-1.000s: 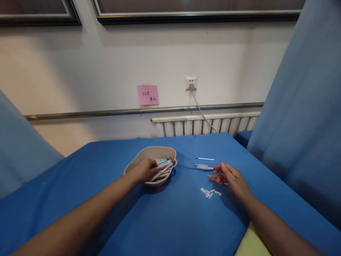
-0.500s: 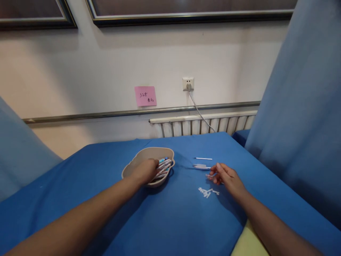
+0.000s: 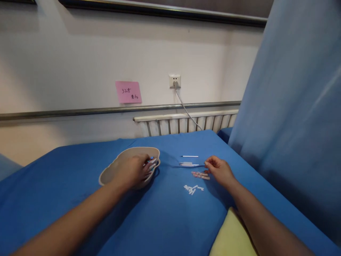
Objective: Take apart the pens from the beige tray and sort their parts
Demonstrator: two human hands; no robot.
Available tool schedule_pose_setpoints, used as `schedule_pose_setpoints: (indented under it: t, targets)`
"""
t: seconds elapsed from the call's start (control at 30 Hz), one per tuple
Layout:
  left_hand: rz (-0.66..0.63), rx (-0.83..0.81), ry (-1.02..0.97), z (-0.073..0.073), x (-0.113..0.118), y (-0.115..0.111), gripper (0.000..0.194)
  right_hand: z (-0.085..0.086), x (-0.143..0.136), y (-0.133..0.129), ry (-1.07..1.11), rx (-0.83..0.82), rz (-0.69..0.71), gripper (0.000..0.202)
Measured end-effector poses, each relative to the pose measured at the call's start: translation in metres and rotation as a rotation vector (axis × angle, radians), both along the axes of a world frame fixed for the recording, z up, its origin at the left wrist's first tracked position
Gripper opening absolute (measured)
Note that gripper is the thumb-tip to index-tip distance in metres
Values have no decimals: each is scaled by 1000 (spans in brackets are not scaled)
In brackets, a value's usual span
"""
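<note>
Head view: the right hand (image 3: pixel 220 170), right of centre, has drawn clear of the pink patterned pieces (image 3: pixel 201 175), which now lie together on the blue cloth (image 3: pixel 165 220) in plain sight. That leaves them as a group of their own, apart from the small white pieces (image 3: pixel 194 190) below and the slim pale pen parts (image 3: pixel 185 164) above. A dark-tipped refill (image 3: pixel 189 156) lies alone above these.

The thumb and forefinger of the right hand are drawn together just beside the end of the pale parts; whether they pinch anything I cannot tell. The left hand (image 3: pixel 131 172) is curled down inside the beige basket (image 3: pixel 110 172), left of centre, over the pens (image 3: pixel 151 166) at its right end. Its fingers are hidden and blurred, so a grasp cannot be confirmed.

Against the frame half a second ago, the left hand covers more of the pens, and the whole scene has slid left with the camera's turn. More of a yellow item (image 3: pixel 231 234) shows at the bottom right.
</note>
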State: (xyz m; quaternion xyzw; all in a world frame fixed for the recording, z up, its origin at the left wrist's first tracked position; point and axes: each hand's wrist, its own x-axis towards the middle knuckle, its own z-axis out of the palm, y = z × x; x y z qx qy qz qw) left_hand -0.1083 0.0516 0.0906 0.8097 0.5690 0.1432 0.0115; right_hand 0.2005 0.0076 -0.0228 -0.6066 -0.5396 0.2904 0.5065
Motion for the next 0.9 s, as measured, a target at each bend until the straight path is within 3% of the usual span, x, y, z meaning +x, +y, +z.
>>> schedule_pose_setpoints:
  t: [0.07,0.17,0.3,0.4,0.57,0.9]
  targets:
    - [-157,50,-23,-8,24,-17,22,-3,2,0,-187,-40,22,15]
    - [-331,-28,-111,-36,62,-30,17,-3,-1,-4,-409,-92,83,9]
    - [-388,-23,-146,-81,97,-15,22,0,-8,-11,-574,-114,166,16]
    - [-374,-5,-109,-101,106,3,29,1,-12,-12,-659,-128,159,16]
    - [-366,-33,-69,-113,103,15,28,-2,-14,-11,-745,-131,172,10]
    - [-321,-62,-135,-118,101,20,23,-2,-16,-12,-859,-165,193,13]
